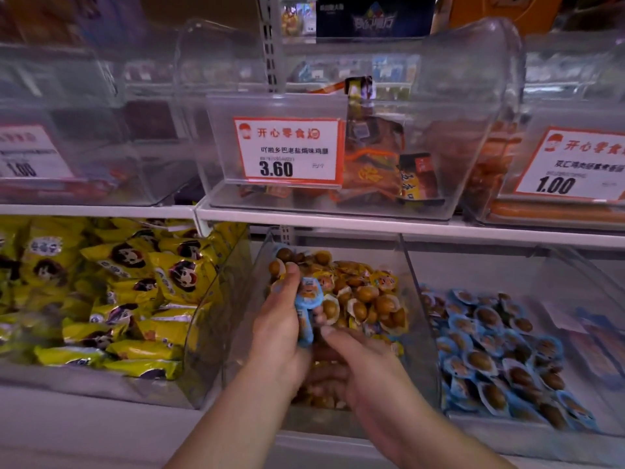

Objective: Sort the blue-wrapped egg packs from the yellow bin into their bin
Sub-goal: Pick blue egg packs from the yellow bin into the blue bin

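left hand (280, 319) pinches blue-wrapped egg packs (306, 311) over yellow-wrapped egg bin (411, 299) | right hand (355, 370) loosely curled in that bin, holding nothing visible | advice: keep packs bunched, carry right, drop in blue-pack bin (605, 299)

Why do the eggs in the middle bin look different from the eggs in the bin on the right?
The middle bin holds mostly yellow-wrapped egg packs, heaped up high. The right bin holds blue-wrapped egg packs, spread in a lower, flatter layer. Some blue packs got mixed into the middle bin: the left hand holds blue ones over it. Both kinds show brown eggs, in clear bins.
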{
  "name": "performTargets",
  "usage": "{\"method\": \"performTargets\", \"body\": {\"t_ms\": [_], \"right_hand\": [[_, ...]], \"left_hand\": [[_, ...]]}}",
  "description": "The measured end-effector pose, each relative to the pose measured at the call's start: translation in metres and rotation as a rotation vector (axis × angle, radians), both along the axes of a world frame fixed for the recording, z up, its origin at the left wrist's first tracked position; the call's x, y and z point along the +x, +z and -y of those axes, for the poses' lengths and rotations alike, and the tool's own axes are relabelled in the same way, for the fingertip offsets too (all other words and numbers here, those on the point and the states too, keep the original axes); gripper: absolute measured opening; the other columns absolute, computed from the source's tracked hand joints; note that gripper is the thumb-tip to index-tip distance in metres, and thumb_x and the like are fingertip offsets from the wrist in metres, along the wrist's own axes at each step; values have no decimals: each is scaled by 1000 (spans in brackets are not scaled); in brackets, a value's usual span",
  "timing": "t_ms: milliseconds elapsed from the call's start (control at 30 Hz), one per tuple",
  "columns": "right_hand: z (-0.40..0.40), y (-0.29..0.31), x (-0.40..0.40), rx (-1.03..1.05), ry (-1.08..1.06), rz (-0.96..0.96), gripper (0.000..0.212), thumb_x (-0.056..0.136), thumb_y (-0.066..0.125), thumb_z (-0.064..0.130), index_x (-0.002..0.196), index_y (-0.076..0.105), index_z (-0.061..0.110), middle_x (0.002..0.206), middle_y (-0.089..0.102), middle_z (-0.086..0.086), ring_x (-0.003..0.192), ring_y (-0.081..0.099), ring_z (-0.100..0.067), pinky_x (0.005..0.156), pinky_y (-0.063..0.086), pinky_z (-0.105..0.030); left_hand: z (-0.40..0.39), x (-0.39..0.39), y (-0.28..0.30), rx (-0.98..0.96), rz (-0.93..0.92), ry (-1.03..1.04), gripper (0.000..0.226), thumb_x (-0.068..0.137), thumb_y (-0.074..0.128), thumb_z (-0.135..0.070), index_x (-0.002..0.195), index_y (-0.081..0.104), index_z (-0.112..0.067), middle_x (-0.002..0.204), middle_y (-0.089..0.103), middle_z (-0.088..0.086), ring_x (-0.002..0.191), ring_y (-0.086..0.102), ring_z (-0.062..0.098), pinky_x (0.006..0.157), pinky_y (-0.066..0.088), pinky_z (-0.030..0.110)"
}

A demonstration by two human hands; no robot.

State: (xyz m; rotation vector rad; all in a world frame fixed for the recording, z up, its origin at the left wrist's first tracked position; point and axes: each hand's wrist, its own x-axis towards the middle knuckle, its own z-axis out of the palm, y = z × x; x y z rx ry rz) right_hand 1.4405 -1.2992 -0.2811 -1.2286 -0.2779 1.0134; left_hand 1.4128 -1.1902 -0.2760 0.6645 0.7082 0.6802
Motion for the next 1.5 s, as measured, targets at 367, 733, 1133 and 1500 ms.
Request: {"method": "performTargets", "body": {"t_ms": [367, 733, 1133, 1500], "right_hand": [[-13, 1, 16, 64, -93, -323, 47, 91, 59, 50, 112, 71, 9, 100, 76, -17, 82, 74, -28, 67, 59, -39], [-14, 1, 19, 131, -142, -320, 42, 97, 51, 48, 118, 71, 18, 107, 77, -8, 96, 74, -20, 75, 58, -37], [43, 21, 48, 202, -129, 134, 14, 87, 74, 16, 100, 75, 21, 96, 76, -8, 84, 74, -18, 56, 54, -28], [141, 26, 169, -390, -367, 704, 11, 91, 67, 22, 96, 75, 17, 86, 77, -10, 68, 71, -17, 53, 54, -27]], "left_hand": [[12, -7, -3, 20, -63, -34, 45, 86, 65, -52, 112, 73, -16, 101, 76, 14, 91, 75, 30, 84, 59, 47], [34, -17, -3, 697, -43, -120, 29, 96, 57, -26, 123, 64, -36, 128, 65, -17, 123, 58, 2, 111, 42, 39], [56, -13, -14, 1400, -252, -405, 77, 85, 50, -64, 144, 0, -64, 149, 10, -49, 141, 14, -19, 107, 15, 0], [39, 1, -30, 1568, -523, -536, 23, 99, 51, -40, 115, 65, -49, 109, 63, -36, 104, 57, -12, 85, 50, 19]]}}
